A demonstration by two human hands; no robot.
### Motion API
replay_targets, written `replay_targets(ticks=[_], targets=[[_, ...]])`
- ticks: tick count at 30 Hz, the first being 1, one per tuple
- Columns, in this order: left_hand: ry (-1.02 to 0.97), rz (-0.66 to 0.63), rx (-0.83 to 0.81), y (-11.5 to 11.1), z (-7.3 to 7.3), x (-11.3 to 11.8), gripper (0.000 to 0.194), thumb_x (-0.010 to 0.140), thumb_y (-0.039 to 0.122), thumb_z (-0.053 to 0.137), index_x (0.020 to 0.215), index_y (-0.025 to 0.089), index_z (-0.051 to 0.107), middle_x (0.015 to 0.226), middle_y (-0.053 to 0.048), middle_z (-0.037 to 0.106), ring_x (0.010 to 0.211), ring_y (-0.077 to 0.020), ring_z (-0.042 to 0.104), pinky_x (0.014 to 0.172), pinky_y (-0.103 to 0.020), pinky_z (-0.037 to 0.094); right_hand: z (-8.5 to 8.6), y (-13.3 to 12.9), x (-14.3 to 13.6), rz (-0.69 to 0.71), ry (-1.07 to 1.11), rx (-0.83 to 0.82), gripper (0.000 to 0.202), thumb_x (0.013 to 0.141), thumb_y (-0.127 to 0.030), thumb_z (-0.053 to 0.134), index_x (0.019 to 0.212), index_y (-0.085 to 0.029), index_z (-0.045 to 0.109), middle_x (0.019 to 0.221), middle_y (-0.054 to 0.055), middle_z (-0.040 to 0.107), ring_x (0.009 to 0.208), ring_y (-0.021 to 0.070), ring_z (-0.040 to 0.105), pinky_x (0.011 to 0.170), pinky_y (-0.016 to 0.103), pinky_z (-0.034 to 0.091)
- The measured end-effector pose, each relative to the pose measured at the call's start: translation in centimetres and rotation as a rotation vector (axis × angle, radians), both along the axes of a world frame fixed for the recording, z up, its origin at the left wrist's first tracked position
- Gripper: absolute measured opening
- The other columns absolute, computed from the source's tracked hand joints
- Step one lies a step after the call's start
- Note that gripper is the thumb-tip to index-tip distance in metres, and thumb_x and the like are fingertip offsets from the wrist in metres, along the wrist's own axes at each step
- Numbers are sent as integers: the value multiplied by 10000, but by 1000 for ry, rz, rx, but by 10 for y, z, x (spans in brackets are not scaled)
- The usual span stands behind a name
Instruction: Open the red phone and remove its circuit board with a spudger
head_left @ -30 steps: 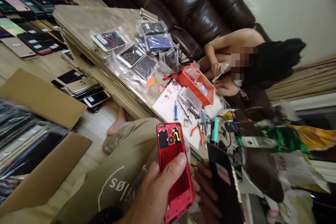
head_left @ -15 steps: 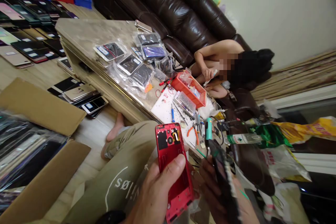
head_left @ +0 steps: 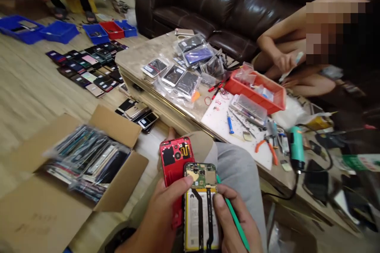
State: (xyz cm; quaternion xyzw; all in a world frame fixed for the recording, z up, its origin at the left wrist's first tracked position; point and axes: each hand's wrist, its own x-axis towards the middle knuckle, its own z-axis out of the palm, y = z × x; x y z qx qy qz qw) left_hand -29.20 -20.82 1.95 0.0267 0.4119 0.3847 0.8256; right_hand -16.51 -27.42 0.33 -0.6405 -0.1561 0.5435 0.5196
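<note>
My left hand [head_left: 166, 205] is closed on a red phone back cover [head_left: 170, 176], its inner side facing me. My left thumb also presses the upper left edge of an opened phone [head_left: 194, 213], which overlaps the cover. Its green circuit board, battery and two black ribbon cables are bare. My right hand [head_left: 237, 217] grips this phone's right edge, the thumb by the battery. A thin green pry stick [head_left: 234, 215] is also in my right hand, slanting along the phone's right side. Both parts are held over my lap.
An open carton [head_left: 120, 201] of bagged phones stands at left. The low table [head_left: 142, 53] carries bagged phones, a red bin [head_left: 252, 95], orange-handled pliers [head_left: 270, 152], a blue screwdriver [head_left: 230, 124] and a teal corded tool [head_left: 297, 148]. A person sits at upper right; another bends at upper left.
My right hand has brought the opened phone left against the red cover, and its inside now faces me. My left thumb has moved onto it. The view has levelled and swung left.
</note>
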Motion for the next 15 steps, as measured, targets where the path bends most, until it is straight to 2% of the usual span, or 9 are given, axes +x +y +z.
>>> replay_targets(ticks=[4,9,15], targets=[[45,-77,1,-13,-1,-9,316,789,325,792,1041,140,746,951,-118,800,793,-239,750,735,-310,587,-6,-16,-5,5,23,-42,460,749,-546,829,1021,-196,706,871,107,787,675,269,741,587,330,614],[104,-169,-13,-25,3,-11,309,791,332,799,1029,144,740,919,-104,800,758,-234,745,696,-300,571,-4,-31,6,124,-22,-72,421,735,-562,830,921,-202,714,753,51,725,637,223,675,590,300,581],[194,-201,-17,-33,6,-8,284,798,285,808,1042,170,719,952,-74,799,779,-224,741,709,-306,576,1,-49,19,262,-27,-66,332,826,-550,753,893,-233,682,774,22,697,682,211,647,645,290,581]])
